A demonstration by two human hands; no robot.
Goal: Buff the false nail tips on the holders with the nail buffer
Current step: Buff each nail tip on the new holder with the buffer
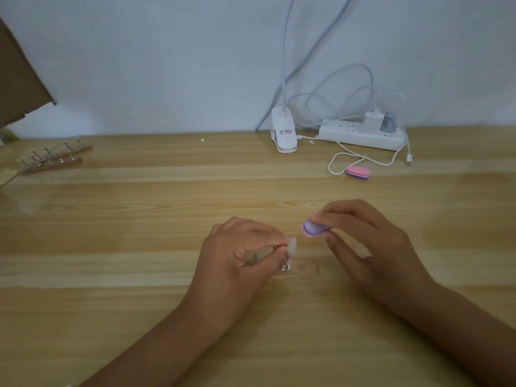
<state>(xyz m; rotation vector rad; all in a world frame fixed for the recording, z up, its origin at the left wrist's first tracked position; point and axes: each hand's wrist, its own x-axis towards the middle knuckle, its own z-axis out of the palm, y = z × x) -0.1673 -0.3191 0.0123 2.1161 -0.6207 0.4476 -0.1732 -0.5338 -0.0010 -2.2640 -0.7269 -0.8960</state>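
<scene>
Head view: the clear false nail tip point(292, 245) sits on its holder point(284, 266), pinched in the left hand point(240, 255) over the table point(134, 219). The right hand point(363, 238) grips the purple nail buffer point(314, 228) just beside it, apart. Good buffing likely needs a steady holder and light, flat strokes along the tip.

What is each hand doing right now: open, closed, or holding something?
Left hand: holding a holder with a false nail tip.
Right hand: holding the purple nail buffer.

Home desk: wooden tabletop point(139, 208), power strip point(360, 135), clip lamp point(283, 132).
</scene>
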